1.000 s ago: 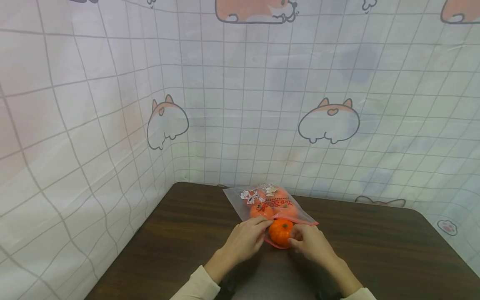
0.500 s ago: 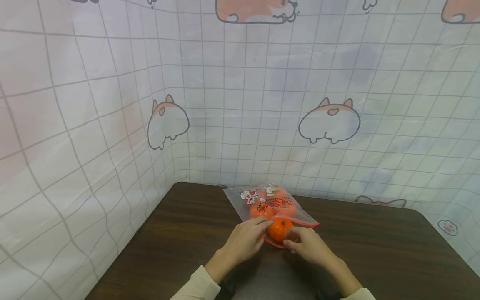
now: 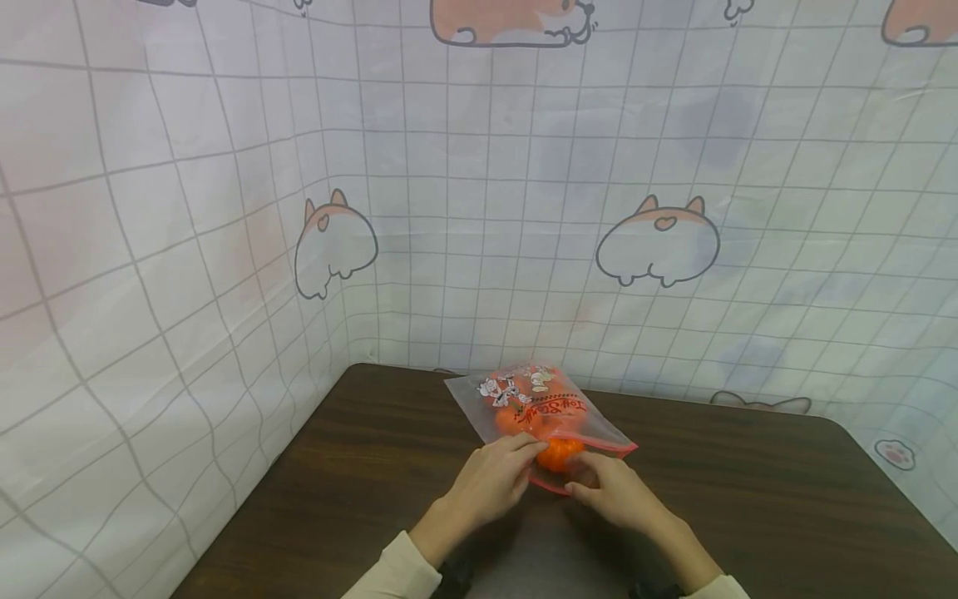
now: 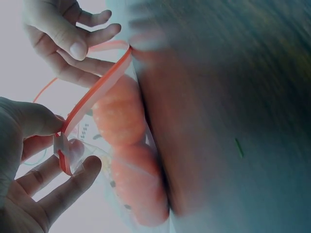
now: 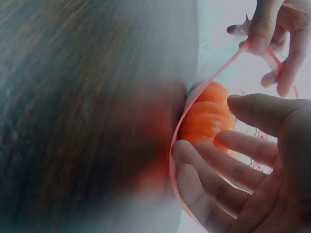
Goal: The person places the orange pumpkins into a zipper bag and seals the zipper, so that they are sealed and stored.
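A clear zip bag (image 3: 473,403) with red print and a red zip edge lies on the table, its mouth towards me. Several orange pumpkins show through the plastic. At the mouth sits one small ribbed pumpkin (image 3: 560,455), also seen as a ribbed pumpkin (image 5: 206,120) in the right wrist view. My left hand (image 3: 490,478) pinches the red zip edge (image 4: 92,97) between thumb and fingers, keeping the mouth apart. With fingers spread and loosely bent, my right hand (image 3: 619,489) is in the bag's opening beside that pumpkin; fingertip contact is hard to tell.
The dark wood table (image 3: 748,491) extends to both sides of the bag. Behind and on the left hangs a white gridded curtain (image 3: 509,249) with cartoon dogs, close to the table's back edge. A tiny green bit (image 4: 238,148) lies on the wood.
The pumpkin at the mouth has moved back, deeper into the bag. My right hand no longer holds its side, and its fingers have loosened. The left hand has stayed in place.
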Demonstrator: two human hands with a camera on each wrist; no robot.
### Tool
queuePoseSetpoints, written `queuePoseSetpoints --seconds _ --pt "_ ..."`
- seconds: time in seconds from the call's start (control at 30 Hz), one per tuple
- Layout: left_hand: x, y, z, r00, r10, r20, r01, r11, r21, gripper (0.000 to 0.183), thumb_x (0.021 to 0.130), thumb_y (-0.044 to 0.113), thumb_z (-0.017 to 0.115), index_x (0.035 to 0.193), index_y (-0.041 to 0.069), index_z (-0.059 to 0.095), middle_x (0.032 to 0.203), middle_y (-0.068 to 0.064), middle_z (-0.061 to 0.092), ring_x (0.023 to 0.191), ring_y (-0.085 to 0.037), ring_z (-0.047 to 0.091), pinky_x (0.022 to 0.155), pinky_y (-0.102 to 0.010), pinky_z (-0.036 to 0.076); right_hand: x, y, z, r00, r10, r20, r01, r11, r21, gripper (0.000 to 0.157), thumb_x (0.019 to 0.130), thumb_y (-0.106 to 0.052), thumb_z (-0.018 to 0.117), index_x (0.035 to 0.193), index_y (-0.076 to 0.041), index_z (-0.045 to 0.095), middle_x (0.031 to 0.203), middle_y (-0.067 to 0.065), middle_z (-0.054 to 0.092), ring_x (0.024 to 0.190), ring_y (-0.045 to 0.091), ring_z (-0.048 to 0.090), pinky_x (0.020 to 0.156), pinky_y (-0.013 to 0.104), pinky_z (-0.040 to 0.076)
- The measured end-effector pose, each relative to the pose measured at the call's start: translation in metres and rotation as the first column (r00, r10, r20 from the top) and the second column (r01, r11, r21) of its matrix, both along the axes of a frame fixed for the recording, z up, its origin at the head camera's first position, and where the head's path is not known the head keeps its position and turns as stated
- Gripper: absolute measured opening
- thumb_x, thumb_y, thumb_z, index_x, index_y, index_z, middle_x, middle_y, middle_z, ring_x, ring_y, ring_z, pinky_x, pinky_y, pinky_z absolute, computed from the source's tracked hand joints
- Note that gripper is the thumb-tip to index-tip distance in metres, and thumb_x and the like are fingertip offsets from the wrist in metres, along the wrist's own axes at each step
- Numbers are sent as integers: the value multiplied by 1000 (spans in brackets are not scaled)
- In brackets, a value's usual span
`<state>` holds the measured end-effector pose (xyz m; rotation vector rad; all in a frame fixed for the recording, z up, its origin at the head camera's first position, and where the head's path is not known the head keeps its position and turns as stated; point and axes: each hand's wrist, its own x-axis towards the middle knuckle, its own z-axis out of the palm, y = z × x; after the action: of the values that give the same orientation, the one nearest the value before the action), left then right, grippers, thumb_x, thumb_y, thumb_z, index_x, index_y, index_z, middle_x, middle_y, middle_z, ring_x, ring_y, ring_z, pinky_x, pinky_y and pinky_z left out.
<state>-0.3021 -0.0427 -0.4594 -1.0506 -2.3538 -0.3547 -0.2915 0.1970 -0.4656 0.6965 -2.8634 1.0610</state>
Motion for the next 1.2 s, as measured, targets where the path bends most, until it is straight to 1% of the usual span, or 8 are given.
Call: queuePoseSetpoints --seconds 0.3,0.5,0.63,0.8,0.9,1.0,1.07,1.2 --pt "5 2 2 1000 -21 7 21 1000 -19 41 88 11 74 128 18 71 119 7 70 97 -11 69 78 -29 58 0 3 -1 999 -34 42 33 999 16 49 93 -31 75 131 -4 61 127 16 69 104 29 71 82 45 58" --pt "7 4 0 999 -40 20 41 999 -32 44 87 11 74 130 20 70 119 7 70 101 -10 69 82 -27 58 2 7 3 994 -69 82 68 998 12 56 92 -31 76 135 0 58 131 20 66 105 29 71 82 45 59" --pt "9 5 1 999 -43 24 44 998 -45 43 87 11 73 130 21 69 117 7 69 100 -10 69 81 -26 58 2 8 8 996 -76 51 75 997 16 44 93 -30 74 127 -3 63 113 12 71 85 17 67 69 32 54" --pt "12 7 3 998 -47 41 48 999 -25 35 88 11 74 122 22 72 114 7 68 98 -10 68 80 -26 57 1 7 15 993 -120 5 120 992 -25 14 94 -27 73 94 -15 67 83 -4 65 68 7 54 58 24 44" --pt "13 7 4 998 -49 50 50 999 -13 32 89 10 74 119 21 72 112 7 68 97 -10 68 80 -25 57 2 6 17 985 -171 10 171 982 -85 18 94 -23 74 86 -15 60 78 -5 60 66 7 51 57 23 42" --pt "14 7 4 997 -46 57 46 999 -8 32 88 10 74 118 21 72 112 7 68 97 -10 69 79 -26 57 3 4 19 980 -199 27 201 965 -166 21 94 -19 74 95 -10 55 85 0 64 72 9 60 59 23 46" --pt "14 8 4 997 -44 57 44 999 -7 32 88 9 74 118 22 71 112 7 68 97 -10 68 78 -26 57 3 3 20 982 -188 31 190 959 -211 24 94 -15 73 106 -7 53 98 6 71 84 14 68 65 24 51" --pt "14 9 4 998 -44 49 45 999 -16 32 88 12 75 117 22 70 113 8 67 94 -10 67 77 -26 57 2 3 20 984 -176 3 172 955 -240 33 94 -12 72 121 -5 53 112 13 74 93 20 72 69 26 54"
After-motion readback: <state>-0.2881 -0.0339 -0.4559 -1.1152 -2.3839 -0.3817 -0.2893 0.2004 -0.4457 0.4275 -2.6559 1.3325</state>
